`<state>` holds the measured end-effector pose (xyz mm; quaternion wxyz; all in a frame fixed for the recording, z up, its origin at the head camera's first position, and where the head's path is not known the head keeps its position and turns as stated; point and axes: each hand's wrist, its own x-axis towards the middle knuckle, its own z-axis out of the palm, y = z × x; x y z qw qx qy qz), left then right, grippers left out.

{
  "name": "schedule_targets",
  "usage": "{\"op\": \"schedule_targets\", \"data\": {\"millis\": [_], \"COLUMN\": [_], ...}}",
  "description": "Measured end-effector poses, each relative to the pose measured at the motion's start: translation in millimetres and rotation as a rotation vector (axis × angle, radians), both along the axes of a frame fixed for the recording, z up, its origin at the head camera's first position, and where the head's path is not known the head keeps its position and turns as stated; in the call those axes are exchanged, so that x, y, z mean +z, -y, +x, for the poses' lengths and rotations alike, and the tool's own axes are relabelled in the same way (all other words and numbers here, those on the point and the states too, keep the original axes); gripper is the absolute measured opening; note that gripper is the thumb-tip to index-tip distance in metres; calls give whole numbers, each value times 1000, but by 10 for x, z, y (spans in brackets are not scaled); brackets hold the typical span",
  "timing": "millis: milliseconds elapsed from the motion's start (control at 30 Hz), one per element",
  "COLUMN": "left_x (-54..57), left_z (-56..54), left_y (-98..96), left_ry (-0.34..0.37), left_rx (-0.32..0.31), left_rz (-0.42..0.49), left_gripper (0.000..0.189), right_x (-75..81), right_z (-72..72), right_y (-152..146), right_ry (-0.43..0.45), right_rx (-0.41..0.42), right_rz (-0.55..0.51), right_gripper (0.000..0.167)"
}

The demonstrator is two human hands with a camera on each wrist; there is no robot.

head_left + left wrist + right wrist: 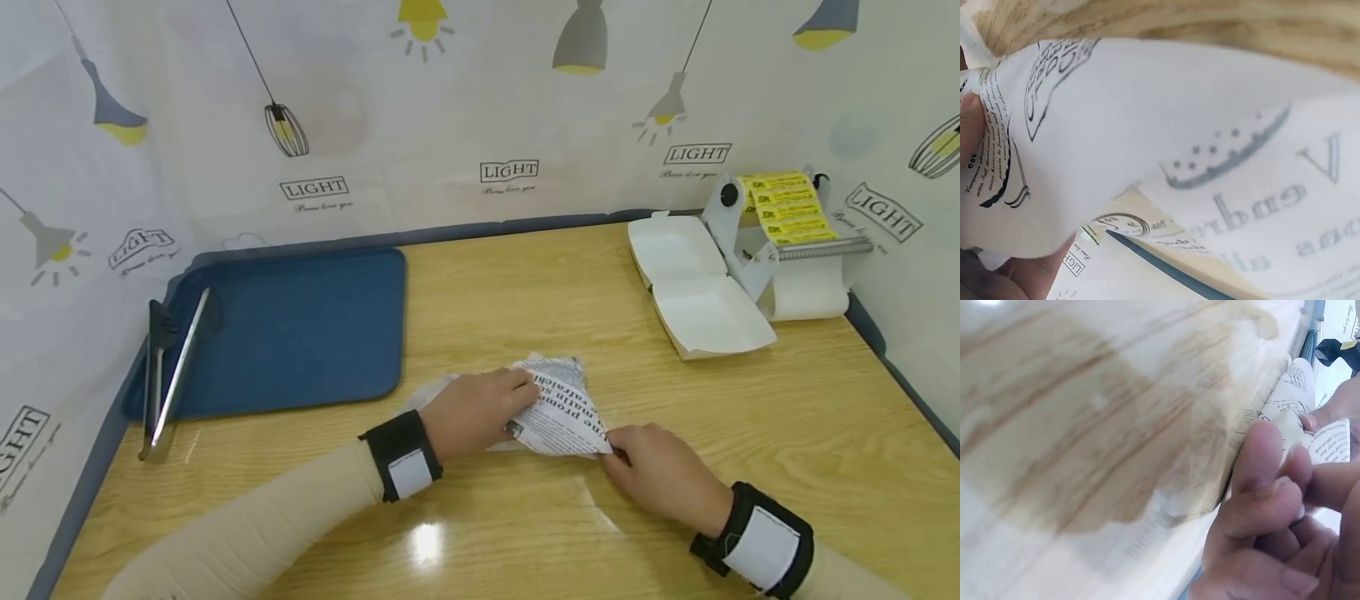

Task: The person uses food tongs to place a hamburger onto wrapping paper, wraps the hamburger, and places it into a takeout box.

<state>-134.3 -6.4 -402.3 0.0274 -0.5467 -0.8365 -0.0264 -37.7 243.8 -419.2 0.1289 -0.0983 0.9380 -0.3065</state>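
Note:
A sheet of newsprint-patterned wrapping paper [558, 400], folded and crumpled, lies between both hands near the middle of the table. My left hand [476, 412] grips its left part from above; in the left wrist view the thumb [971, 128] lies on one side of the paper [1116, 119], with fingers on the other. At the right, my right hand [663, 475] pinches the paper's pointed corner between thumb and fingers. The curled fingers of the right hand [1260, 531] show close up in the right wrist view. Whether anything lies inside the paper cannot be seen.
A blue tray [300, 333] sits at the left, with metal tongs [176, 375] lying across its left edge. At the back right stand an open white box [708, 283] and a dispenser with a roll of yellow labels [787, 208]. A printed curtain [450, 108] encloses the table.

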Motion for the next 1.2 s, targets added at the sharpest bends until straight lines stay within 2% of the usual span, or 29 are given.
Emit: {"op": "schedule_targets", "data": {"millis": [167, 300, 367, 467, 533, 600, 667, 767, 967, 1200], "left_x": [-25, -34, -27, -6, 10, 20, 19, 16, 16, 7], "left_z": [2, -4, -4, -4, -4, -5, -8, -12, -19, -29], "left_y": [-6, -15, -25, -44, -47, -40, -31, -29, -26, -5], "left_ry": [52, 90, 96, 105, 112, 120, 133, 139, 157, 182], "left_rx": [-2, 4, 2, -2, 2, 9, 14, 7, 12, 12], "left_rz": [2, 21, 22, 11, 4, 0, 5, 16, 5, 15], "left_gripper": [57, 64, 62, 60, 59, 58, 58, 58, 59, 60], "right_x": [113, 265, 332, 388, 361, 266, 143, 9, -85, -172], "right_z": [-137, -412, -555, -734, -833, -920, -992, -1050, -1097, -1109], "right_y": [-186, -403, -494, -571, -569, -521, -461, -390, -347, -311], "right_ry": [110, 234, 296, 344, 320, 280, 271, 303, 360, 373], "right_rx": [159, 281, 295, 213, 114, 40, 10, 10, -26, -93], "right_rz": [-137, -312, -380, -438, -425, -402, -398, -430, -530, -638], "right_gripper": [22, 17, 20, 25, 29, 33, 35, 34, 32, 24]}}
